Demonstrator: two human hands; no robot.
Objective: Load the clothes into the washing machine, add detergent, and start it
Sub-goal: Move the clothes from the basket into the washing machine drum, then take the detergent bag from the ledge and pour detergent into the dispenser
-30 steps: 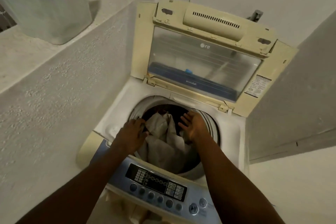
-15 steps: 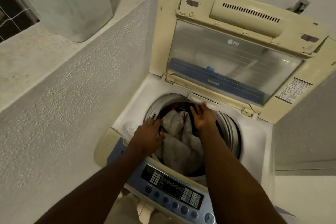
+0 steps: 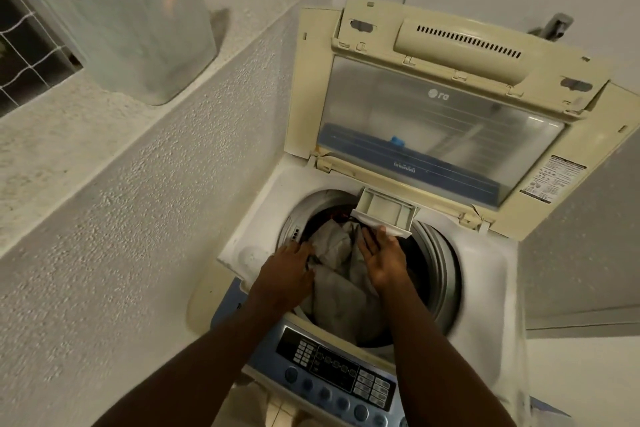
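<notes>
Currently the right hand (image 3: 382, 262) is spread flat, fingertips touching the front edge of the drawer (image 3: 384, 210) pulled out over the drum (image 3: 440, 274). Left hand (image 3: 287, 274) lies loosely curled on the grey clothes (image 3: 341, 288) inside the drum, gripping nothing visible.

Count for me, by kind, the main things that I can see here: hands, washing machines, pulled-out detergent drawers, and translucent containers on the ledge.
Hands: 2, the left hand and the right hand
Washing machine: 1
Detergent drawer, pulled out: 1
Translucent container on the ledge: 1
Total: 5
</notes>
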